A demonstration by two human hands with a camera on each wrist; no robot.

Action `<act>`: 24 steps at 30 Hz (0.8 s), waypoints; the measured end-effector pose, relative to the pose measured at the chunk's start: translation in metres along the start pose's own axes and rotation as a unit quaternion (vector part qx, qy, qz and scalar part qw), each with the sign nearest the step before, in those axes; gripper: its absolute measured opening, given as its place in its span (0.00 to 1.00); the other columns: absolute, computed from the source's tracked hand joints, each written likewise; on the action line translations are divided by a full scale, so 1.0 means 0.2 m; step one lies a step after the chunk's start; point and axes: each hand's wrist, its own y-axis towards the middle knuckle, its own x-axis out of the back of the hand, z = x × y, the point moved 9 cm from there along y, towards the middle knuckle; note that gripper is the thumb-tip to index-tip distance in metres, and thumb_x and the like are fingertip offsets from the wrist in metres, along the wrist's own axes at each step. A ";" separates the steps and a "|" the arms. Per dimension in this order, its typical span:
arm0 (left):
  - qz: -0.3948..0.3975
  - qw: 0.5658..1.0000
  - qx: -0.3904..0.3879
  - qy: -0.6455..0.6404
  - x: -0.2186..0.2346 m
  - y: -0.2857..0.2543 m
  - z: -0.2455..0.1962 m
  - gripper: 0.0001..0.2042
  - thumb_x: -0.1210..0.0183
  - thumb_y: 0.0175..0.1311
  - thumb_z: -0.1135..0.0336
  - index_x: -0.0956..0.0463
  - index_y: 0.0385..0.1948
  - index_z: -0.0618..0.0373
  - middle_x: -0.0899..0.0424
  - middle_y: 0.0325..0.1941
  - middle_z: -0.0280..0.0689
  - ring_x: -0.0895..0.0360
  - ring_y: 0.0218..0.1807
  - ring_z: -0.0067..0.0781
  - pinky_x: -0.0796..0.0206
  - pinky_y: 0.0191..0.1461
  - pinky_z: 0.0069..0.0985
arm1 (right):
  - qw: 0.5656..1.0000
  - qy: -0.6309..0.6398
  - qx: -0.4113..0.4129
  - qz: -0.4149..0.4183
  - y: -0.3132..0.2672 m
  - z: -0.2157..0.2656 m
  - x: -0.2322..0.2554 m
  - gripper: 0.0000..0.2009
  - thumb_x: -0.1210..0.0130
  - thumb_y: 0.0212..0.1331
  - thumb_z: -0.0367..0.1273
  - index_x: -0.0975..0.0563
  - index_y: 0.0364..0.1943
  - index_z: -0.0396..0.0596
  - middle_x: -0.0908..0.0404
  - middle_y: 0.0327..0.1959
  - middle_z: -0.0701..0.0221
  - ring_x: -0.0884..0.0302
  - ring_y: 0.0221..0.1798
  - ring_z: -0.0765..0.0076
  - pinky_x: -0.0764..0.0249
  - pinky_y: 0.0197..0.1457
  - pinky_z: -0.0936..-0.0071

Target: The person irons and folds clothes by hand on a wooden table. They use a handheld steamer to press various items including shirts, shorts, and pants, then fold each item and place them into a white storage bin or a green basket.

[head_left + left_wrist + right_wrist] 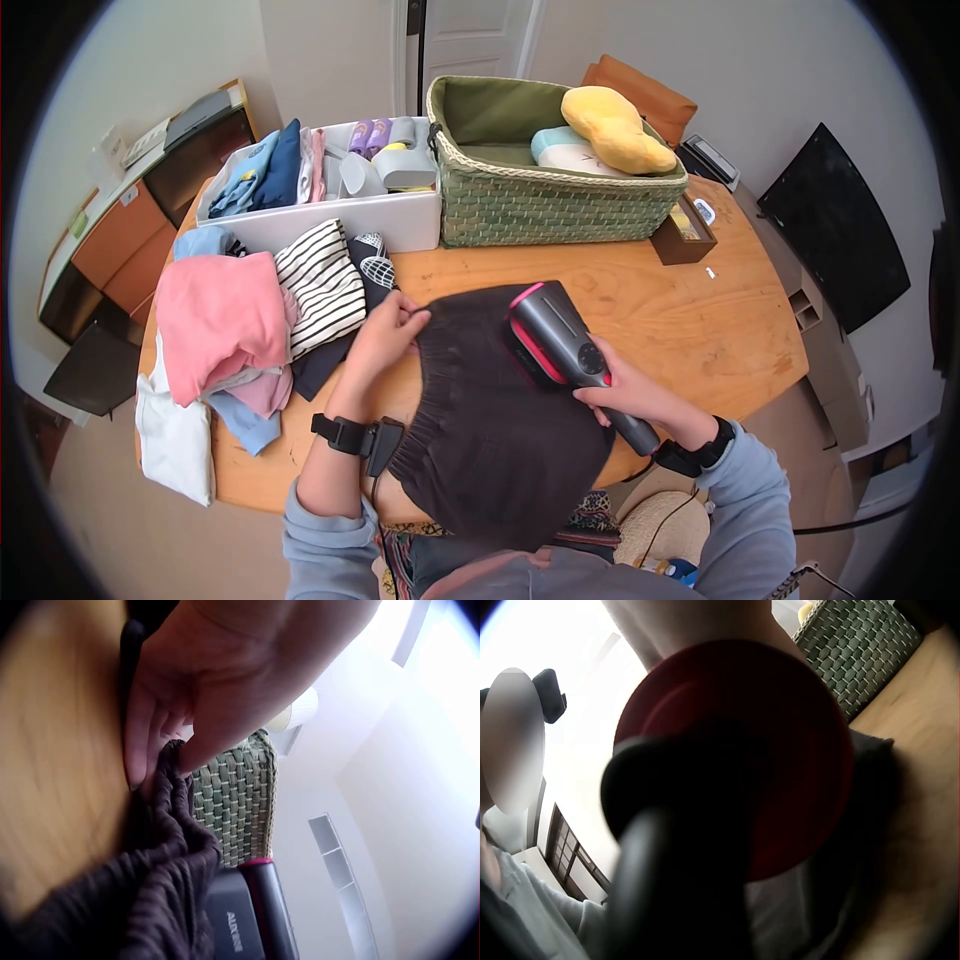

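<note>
A dark garment with a gathered elastic edge lies over the table's near side. The left hand pinches its upper left corner; in the left wrist view the thumb and fingers of the hand hold the gathered edge. The right hand grips the handle of a grey and pink handheld steamer, whose head rests on the garment's upper right part. In the right wrist view the steamer's round red end and dark handle hide most of the garment.
Left on the wooden table lie a pink garment, a striped one and a white one. Behind stand a white bin of folded clothes, a green woven basket with a yellow plush, and a small brown box.
</note>
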 end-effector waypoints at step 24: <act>0.039 0.998 -0.024 0.033 0.01 0.01 -0.01 0.20 0.36 0.57 0.61 0.31 0.46 0.63 0.29 0.22 0.30 0.33 0.24 0.18 0.37 0.28 0.19 | 0.999 0.006 0.034 -0.034 0.17 0.14 0.03 0.40 0.46 0.54 0.23 0.57 0.68 0.50 0.30 0.26 0.70 0.30 0.17 0.77 0.31 0.20 0.78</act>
